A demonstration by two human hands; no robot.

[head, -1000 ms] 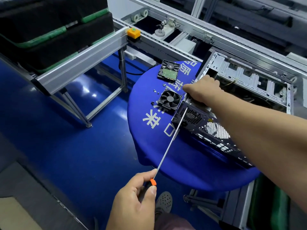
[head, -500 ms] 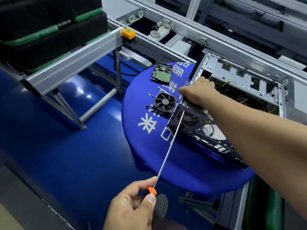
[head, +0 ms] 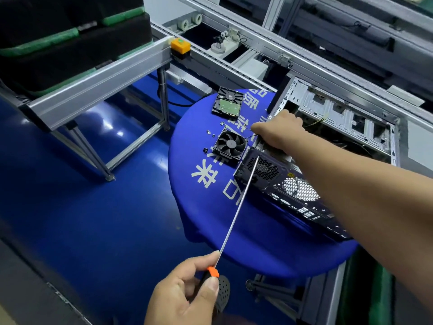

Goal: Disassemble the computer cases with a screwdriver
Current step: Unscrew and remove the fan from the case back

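Note:
A black computer case (head: 290, 191) lies open on the round blue table (head: 199, 207), its perforated rear panel facing me. My left hand (head: 185, 294) grips the orange-and-black handle of a long screwdriver (head: 236, 212). The shaft slants up to the right, and its tip touches the rear panel near the top left corner. My right hand (head: 278, 134) reaches across from the right, fingers curled over the case's top left corner. What lies under that hand is hidden.
A black fan (head: 230, 145), a hard drive (head: 227, 103) and several loose screws (head: 214, 132) lie on the table left of the case. Aluminium conveyor frames (head: 98, 90) with an orange button box (head: 180, 45) run behind. The floor is blue.
My head has shifted a little, so the scene sits slightly differently in view. Both hands and the screwdriver keep their places on the case.

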